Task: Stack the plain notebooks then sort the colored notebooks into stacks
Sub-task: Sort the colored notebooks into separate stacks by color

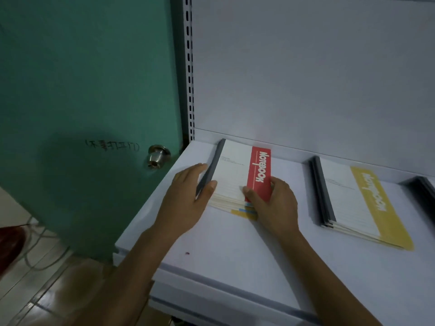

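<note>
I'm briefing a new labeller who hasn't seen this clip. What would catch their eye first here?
The red-banded notebook topping a stack at the left end of the white shelf, gripped at its sides by the left hand and right hand. Next, the yellow-banded stack lying to its right, and the green door with a metal knob filling the left of the view.

On the shelf [235, 243] three stacks of notebooks sit in a row before the back panel [306, 67]: the left stack [231, 175], the middle stack [348, 198] well apart to its right, and a third stack [426, 191] cut off at the right edge of view. The left hand [188, 191] holds the left stack's left side, the right hand [275, 201] its near right corner. Left of the shelf stands a door [82, 78], its knob [158, 156] near the shelf's back corner
</note>
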A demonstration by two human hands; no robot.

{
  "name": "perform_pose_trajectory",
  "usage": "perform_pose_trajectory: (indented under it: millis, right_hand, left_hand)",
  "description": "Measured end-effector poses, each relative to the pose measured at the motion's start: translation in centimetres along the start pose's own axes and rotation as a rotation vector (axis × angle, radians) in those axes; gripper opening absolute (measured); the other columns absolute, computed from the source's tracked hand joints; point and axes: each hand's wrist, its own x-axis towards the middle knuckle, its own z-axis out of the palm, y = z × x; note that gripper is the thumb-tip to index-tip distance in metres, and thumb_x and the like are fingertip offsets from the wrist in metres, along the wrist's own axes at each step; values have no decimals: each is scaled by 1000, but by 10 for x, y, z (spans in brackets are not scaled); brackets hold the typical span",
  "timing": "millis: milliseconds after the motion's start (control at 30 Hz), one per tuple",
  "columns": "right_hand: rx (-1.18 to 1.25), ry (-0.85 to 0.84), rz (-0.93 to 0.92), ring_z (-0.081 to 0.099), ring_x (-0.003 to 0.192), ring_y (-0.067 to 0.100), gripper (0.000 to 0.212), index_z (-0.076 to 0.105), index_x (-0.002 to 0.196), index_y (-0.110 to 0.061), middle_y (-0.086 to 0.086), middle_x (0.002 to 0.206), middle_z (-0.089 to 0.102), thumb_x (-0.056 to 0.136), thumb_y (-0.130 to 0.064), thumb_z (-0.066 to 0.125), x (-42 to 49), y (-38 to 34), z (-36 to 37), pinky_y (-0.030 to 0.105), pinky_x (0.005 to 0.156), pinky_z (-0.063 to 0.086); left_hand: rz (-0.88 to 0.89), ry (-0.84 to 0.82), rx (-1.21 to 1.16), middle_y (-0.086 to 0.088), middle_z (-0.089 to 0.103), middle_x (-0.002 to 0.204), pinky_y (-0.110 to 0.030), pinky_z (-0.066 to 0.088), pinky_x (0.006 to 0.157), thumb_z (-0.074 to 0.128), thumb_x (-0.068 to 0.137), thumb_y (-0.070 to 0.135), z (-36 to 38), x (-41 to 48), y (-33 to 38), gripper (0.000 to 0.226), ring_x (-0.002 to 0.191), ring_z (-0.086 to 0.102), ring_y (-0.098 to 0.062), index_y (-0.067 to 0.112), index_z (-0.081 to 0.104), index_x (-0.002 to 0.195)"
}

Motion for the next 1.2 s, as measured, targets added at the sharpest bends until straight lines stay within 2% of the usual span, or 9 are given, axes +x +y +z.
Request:
perform_pose_trajectory:
  millis: [100, 267, 333, 433, 533, 667, 800, 1000, 1200]
  right_hand:
    - [-82, 56, 44, 56, 88, 13, 75, 55, 95, -21, -6, 89, 57, 63, -88, 41, -2, 1, -1, 39, 82, 51]
    - [1, 77, 171, 58, 85, 16, 46, 58, 90, -18, -3, 89, 59, 77, -61, 61, -26, -11, -8, 37, 76, 52]
    - [29, 95, 217, 62, 85, 14, 43, 57, 96, -20, -4, 94, 63, 78, -58, 63, -44, -12, -11, 35, 73, 55]
    - [45, 141, 269, 63, 88, 10, 47, 58, 104, -25, -7, 100, 64, 76, -63, 61, -75, -19, -12, 33, 74, 56]
    - [34, 230, 288, 60, 93, 9, 50, 55, 112, -27, -10, 105, 60, 78, -62, 62, -97, -28, -8, 31, 77, 53]
    - [172, 400, 334, 53, 93, 8, 40, 46, 120, -24, -10, 109, 54, 86, -32, 66, -107, -37, -12, 11, 68, 39]
    - [351, 532, 339, 55, 92, 4, 37, 41, 119, -28, -12, 108, 53, 90, -21, 63, -109, -38, -18, 11, 70, 40]
    - [403, 598, 351, 56, 96, 7, 40, 43, 127, -20, -9, 112, 54, 92, -19, 61, -109, -35, -18, 11, 72, 43]
    - [442, 647, 367, 55, 103, 12, 39, 42, 128, -19, -6, 115, 54, 93, -19, 60, -108, -37, -19, 21, 81, 48]
  left_hand:
    - [-15, -87, -5, -2, 47, 139, -31, 30, 106, 26, 86, 60, 8, 29, -14, 69, 131, 36, -18, 17, 42, 138]
    - [0, -118, 118, 3, 60, 95, -43, 43, 86, 12, 86, 68, 15, 41, -29, 64, 99, 54, -22, 19, 52, 94]
    - [9, -165, 139, -2, 60, 120, -46, 38, 99, 19, 86, 70, 18, 44, -33, 70, 118, 49, -23, 17, 55, 114]
    - [29, -242, 228, -1, 32, 152, -41, 16, 115, 33, 87, 67, 22, 45, -37, 76, 142, 20, -19, 15, 34, 143]
    - [47, -224, 211, -2, 36, 149, -41, 15, 113, 36, 91, 60, 24, 46, -39, 64, 143, 19, -19, 15, 40, 136]
    - [48, -197, 196, -2, 42, 145, -40, 18, 113, 35, 95, 49, 25, 46, -39, 50, 141, 24, -19, 14, 46, 129]
    - [52, -204, 236, -3, 42, 144, -39, 17, 112, 31, 98, 42, 25, 46, -38, 45, 141, 22, -19, 12, 45, 128]
    - [3, -91, 63, -7, 60, 112, -44, 40, 98, 37, 98, 28, 24, 45, -35, 21, 113, 52, -25, 12, 50, 102]
    - [-80, 224, -352, -11, 64, 114, -37, 49, 73, 34, 101, 17, 8, 34, -26, 38, 95, 61, -30, 17, 36, 140]
